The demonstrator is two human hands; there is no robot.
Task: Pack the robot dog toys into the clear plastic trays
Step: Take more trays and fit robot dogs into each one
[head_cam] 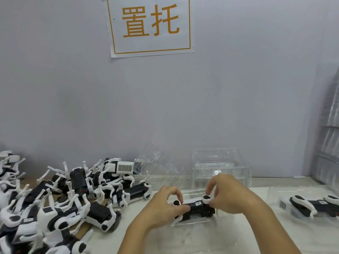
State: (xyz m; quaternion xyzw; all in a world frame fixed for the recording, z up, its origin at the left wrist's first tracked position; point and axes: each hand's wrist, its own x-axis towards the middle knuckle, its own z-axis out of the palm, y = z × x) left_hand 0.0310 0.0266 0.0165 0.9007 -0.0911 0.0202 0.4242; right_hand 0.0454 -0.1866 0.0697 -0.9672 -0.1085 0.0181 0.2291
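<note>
A pale grey wall (238,88) backs a white work table (256,241), and a paper sign (150,26) with two orange characters in an orange border is stuck to the wall above the middle of the table.

At the far left lies a pile of robot dog toys (55,204) — black bodies, white legs pointing every way, tangled over one another and reaching to the table's left edge. Just behind the pile's right end an empty clear tray (157,162) leans tilted against the wall. Beside it, a stack of clear trays (222,169) stands upright at the back of the table.

In the middle foreground both hands hold one robot dog toy (196,208), which lies on its side over a clear plastic tray (194,228) resting flat on the table; whether it is fully seated in the tray's hollow cannot be told. The left hand (165,208) has its fingers curled over the toy's left end, thumb pressed on the black body near a white hip joint. The right hand (229,193) pinches the white joint at the toy's right end, fingers bent down around it.

To the right, well apart from the hands, a packed toy (315,206) lies inside its own clear tray. At the far right edge a tall stack of trays (330,125) stands against the wall — blurred.
</note>
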